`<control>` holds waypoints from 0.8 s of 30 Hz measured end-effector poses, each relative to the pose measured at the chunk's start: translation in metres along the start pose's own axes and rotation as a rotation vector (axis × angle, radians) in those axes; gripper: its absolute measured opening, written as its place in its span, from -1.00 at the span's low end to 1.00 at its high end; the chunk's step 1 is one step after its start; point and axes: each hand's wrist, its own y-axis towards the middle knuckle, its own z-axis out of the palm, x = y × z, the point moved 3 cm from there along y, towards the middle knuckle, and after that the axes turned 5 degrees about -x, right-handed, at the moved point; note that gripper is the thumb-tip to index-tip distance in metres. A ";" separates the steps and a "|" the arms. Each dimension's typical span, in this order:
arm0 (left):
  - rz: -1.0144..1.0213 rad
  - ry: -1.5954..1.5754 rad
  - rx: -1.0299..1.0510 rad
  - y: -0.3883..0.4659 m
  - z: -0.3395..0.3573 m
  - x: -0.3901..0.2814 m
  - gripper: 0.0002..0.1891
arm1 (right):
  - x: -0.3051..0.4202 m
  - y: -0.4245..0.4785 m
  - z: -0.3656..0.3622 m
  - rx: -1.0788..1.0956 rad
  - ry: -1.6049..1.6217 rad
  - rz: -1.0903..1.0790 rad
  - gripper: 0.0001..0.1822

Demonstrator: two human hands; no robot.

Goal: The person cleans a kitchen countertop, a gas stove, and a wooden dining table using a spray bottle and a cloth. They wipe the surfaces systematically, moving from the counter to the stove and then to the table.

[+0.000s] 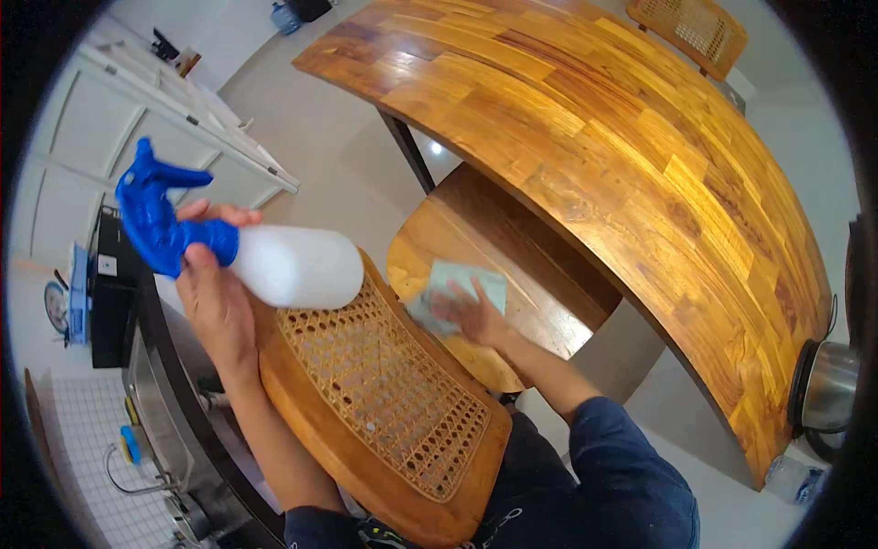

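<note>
My left hand (pixel 219 312) grips a white spray bottle (pixel 302 267) by its blue trigger head (pixel 154 213), and the bottle lies tilted on its side in the air. The left forearm runs along the outer edge of a wooden chair backrest (pixel 302 405) with a woven cane panel (pixel 391 384). On the wooden chair seat (pixel 528 322), my right hand (pixel 473 312) presses a pale green cloth (pixel 487 278) flat, fingers spread over it. Part of the cloth is hidden under that hand. The far part of the seat lies under the table.
A large glossy wooden table (pixel 583 117) arches above the seat, with a dark metal leg (pixel 408 147). To the left runs a dark-edged counter with a sink (pixel 161 398) and faucet (pixel 137 488). A metal pot (pixel 830 388) and clear plastic bottle (pixel 792 480) are at right. Another cane chair (pixel 689 31) stands beyond.
</note>
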 end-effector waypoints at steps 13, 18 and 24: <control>-0.013 -0.099 -0.089 0.002 -0.010 0.001 -0.62 | -0.096 0.073 -0.005 -0.036 0.012 0.302 -0.37; -0.007 -0.084 -0.073 0.004 -0.010 0.006 -0.54 | -0.016 0.088 0.032 -0.088 -0.077 -0.072 -0.34; -0.062 -0.012 -0.009 0.001 -0.019 0.011 -0.53 | -0.015 0.057 0.018 0.198 -0.023 -0.349 -0.32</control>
